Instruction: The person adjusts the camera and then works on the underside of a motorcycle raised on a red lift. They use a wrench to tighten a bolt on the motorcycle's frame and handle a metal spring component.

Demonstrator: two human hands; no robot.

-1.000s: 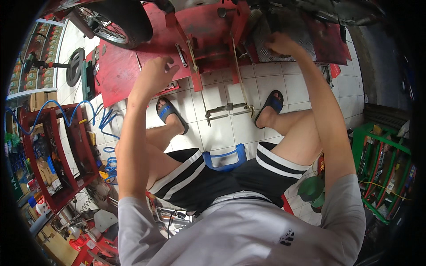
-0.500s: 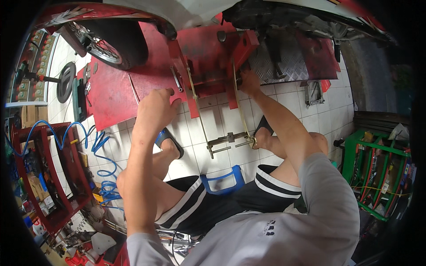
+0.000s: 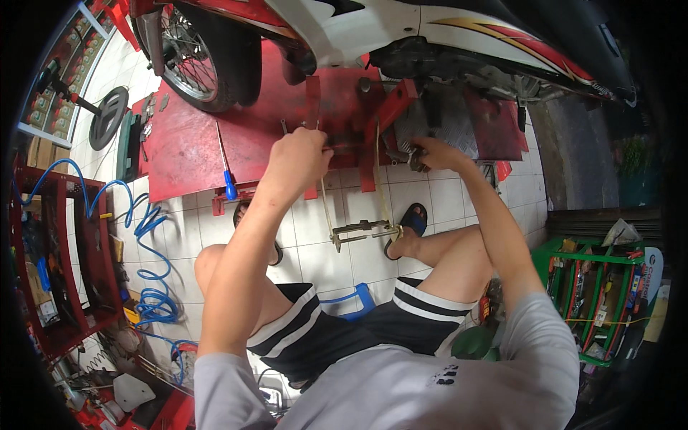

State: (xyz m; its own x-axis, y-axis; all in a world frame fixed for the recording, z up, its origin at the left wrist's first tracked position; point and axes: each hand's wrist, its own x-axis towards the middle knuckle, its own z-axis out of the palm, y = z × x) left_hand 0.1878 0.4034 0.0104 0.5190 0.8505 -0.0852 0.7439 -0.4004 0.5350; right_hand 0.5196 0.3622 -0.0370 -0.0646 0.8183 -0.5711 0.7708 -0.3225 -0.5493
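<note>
Grey part [image 3: 416, 159] in right hand [image 3: 440, 155] (left hand [image 3: 299, 155] curled, palm-down).

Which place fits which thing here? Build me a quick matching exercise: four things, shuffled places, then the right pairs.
Things
1. small metal part
2. screwdriver
3. hose
4. spoked wheel

Places
A. at the picture's upper left
B. at the front edge of the red platform
C. held in the right grip
D. in blue coils over the white floor tiles

Pairs: 1-C, 2-B, 3-D, 4-A.
</note>
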